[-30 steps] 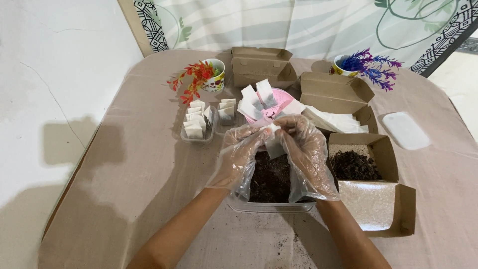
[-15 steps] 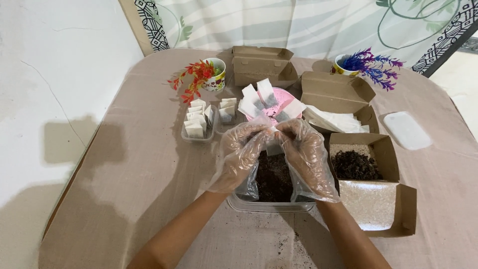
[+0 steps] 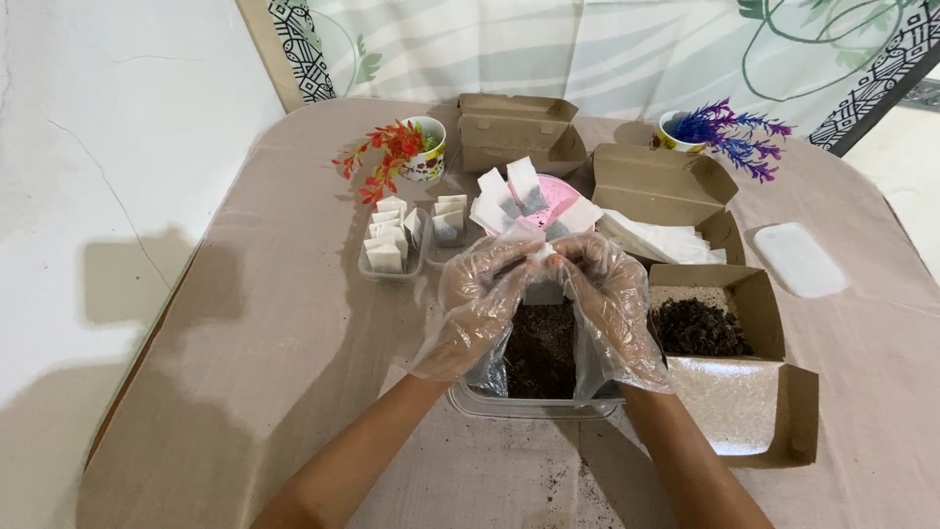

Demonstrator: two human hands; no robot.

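Landmark = clear tub (image 3: 534, 402) of dark soil, mid table. Far left & up from tub: cup w/ red plant (image 3: 423, 149). Nearer, up-left of tub: small clear tray (image 3: 388, 264) w/ white packets stood in rows. Behind tub: pink bowl (image 3: 550, 200) w/ more white packets, then a shut brown box (image 3: 516, 132). Right of tub: open brown box (image 3: 727, 323) w/ soil. Far right: flat white lid (image 3: 799, 259).

Small white packet (image 3: 541, 253) sits just above tub, pinched between both hands' fingertips. Left hand (image 3: 482, 299) & right hand (image 3: 609, 302), both in clear gloves, fingers curled narrow on packet, wrists over tub.
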